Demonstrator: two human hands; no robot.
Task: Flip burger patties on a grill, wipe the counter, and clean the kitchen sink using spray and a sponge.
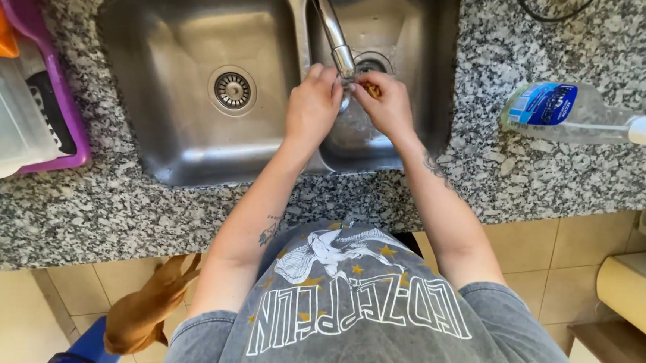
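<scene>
Over speckled granite counter (562,174) and steel double sink (167,37), left hand (313,106) and right hand (389,107) cupped under chrome tap (332,29), pinching perhaps a small tan scrap (373,90) for rinsing.

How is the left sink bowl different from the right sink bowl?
The left sink bowl is wide with nothing in it, and its round drain shows fully. The right sink bowl looks narrower, and both hands, the left hand and the right hand, are busy over it under the tap, partly hiding its drain. Both bowls are shiny steel, set in the speckled stone counter.
</scene>
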